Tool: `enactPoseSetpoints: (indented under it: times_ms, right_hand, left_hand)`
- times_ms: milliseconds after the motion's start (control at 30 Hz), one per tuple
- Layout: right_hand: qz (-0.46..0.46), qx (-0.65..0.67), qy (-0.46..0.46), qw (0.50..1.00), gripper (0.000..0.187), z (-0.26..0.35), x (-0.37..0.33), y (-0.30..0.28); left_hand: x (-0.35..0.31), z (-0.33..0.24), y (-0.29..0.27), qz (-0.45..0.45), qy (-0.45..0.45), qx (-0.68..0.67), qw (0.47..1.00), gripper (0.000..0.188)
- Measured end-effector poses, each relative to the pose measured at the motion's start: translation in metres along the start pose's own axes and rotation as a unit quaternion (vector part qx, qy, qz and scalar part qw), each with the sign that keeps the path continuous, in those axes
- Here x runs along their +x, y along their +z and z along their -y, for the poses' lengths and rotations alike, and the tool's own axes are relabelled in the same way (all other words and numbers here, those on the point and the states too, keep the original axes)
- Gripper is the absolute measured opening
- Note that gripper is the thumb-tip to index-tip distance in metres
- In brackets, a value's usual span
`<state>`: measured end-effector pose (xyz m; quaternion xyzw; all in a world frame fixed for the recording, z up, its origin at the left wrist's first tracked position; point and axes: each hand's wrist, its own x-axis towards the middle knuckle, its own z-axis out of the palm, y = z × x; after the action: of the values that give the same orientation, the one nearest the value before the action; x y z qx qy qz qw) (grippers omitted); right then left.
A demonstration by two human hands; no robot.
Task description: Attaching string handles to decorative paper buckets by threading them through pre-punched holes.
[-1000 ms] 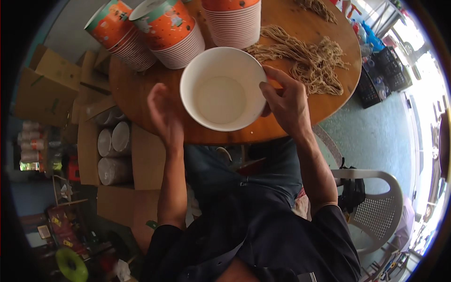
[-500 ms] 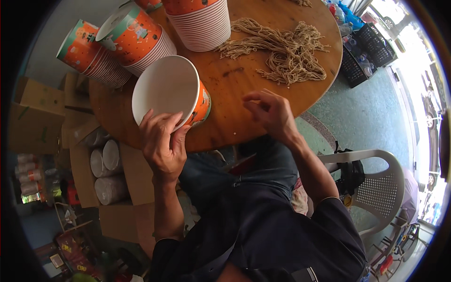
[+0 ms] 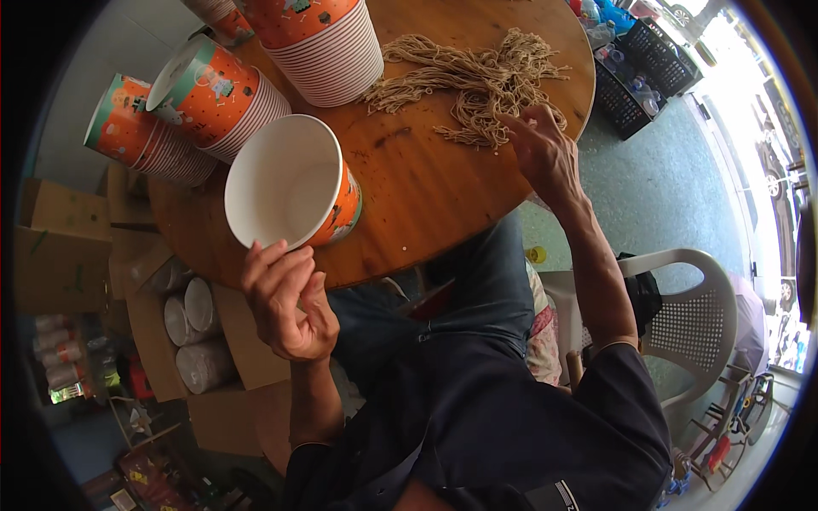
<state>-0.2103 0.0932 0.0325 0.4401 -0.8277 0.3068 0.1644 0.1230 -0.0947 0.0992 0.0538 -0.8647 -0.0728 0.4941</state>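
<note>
A white-lined orange paper bucket [image 3: 290,183] lies tilted near the front edge of the round wooden table [image 3: 426,196], its mouth toward me. My left hand [image 3: 285,298] is just below it, palm up, fingertips touching the lower rim, the thumb off it. Farther right, my right hand [image 3: 545,149] reaches across the table. Its fingers pinch strands at the near edge of a heap of tan cords [image 3: 477,77].
Nested stacks of orange buckets stand at the table's back [image 3: 328,43] and lie at its left [image 3: 213,94], [image 3: 136,128]. Cardboard boxes [image 3: 51,247] and a box of white lids [image 3: 192,332] sit on the floor at left. A white plastic chair [image 3: 682,315] is at right, black crates [image 3: 639,60] beyond.
The bucket went from both hands at the middle to the table's left, tilted. My left hand slid down to its rim. My right hand let go and reached out to the cords.
</note>
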Motion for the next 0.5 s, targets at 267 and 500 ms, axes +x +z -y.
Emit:
enactPoseSetpoints:
  times_ms: [267, 500]
  right_hand:
    - [-0.007, -0.012, -0.082, 0.997, 0.010, -0.002, 0.005, 0.003]
    - [-0.072, 0.171, -0.082, 0.979, 0.015, 0.058, -0.041, -0.004]
  left_hand:
    - [-0.019, -0.026, 0.018, 0.065, -0.056, -0.110, 0.990, 0.019]
    - [-0.036, -0.046, 0.049, 0.175, -0.229, -0.241, 0.927, 0.022]
